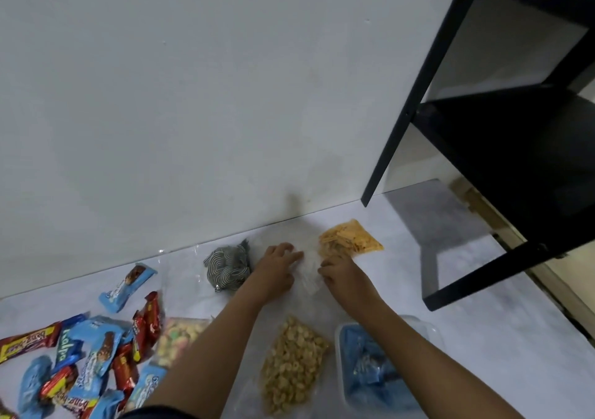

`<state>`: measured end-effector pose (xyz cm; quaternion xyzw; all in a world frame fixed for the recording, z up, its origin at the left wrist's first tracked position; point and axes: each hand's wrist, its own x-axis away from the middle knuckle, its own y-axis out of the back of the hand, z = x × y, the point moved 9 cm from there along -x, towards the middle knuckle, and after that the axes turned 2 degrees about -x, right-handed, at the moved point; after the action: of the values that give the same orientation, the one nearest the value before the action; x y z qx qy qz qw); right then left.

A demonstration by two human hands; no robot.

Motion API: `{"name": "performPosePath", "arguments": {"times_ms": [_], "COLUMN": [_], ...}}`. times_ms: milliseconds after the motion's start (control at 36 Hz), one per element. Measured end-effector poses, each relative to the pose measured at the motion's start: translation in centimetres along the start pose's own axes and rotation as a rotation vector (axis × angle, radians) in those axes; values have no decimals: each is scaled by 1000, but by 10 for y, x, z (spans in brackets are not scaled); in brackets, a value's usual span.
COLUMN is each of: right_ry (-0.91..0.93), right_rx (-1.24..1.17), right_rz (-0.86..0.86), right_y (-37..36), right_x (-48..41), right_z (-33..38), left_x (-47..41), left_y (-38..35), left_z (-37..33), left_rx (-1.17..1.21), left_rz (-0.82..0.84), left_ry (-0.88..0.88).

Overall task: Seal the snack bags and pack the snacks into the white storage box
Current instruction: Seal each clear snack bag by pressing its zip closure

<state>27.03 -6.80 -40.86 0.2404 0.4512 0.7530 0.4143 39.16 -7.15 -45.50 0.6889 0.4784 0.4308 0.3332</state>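
A: Looking for the clear plastic bag of orange crisps [349,240].

B: Flat on the white floor [48,302], close under the grey wall [193,96]. Crisps bunched at the far end, empty clear end toward the body.

A: And the hands?

B: Near each other without touching, both down on that clear end. Left hand [277,270] pressing, fingers stretched flat across the plastic. Right hand [341,273] bent at the fingertips onto the bag's edge. Too blurred to tell whether pinching or only touching.

A: Around it?

B: Just left of the left hand, a clear bag of black-and-white striped snacks [227,267]. Between the forearms, nearer the body, a clear bag of pale round crackers [294,364]. Partly hidden by the left forearm, a clear bag of multicoloured puffs [180,338]. Farther left, a loose heap of blue and red wrapped bars [90,354].

A: And the translucent white plastic storage box [338,344]?

B: Low on the right, partly under the right forearm, with blue packets [370,380] inside. Beyond it, a black metal shelf frame [515,161] against the wall.
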Motion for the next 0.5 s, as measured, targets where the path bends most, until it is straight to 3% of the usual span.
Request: {"name": "performPosePath", "arguments": {"times_ms": [139,333,500], "right_ry": [-86,-204,-192], "right_rx": [-299,-569,-727], "right_rz": [-146,-188,-186], "right_y": [40,99,153], "right_x": [3,13,24], "right_z": [-2,-2,35], "left_x": [9,41,77], "left_y": [13,87,158], "left_z": [-5,-14,-46], "left_rx": [156,743,875], "left_rz": [-89,-327,-403], "left_ry": [-18,53,-50]}}
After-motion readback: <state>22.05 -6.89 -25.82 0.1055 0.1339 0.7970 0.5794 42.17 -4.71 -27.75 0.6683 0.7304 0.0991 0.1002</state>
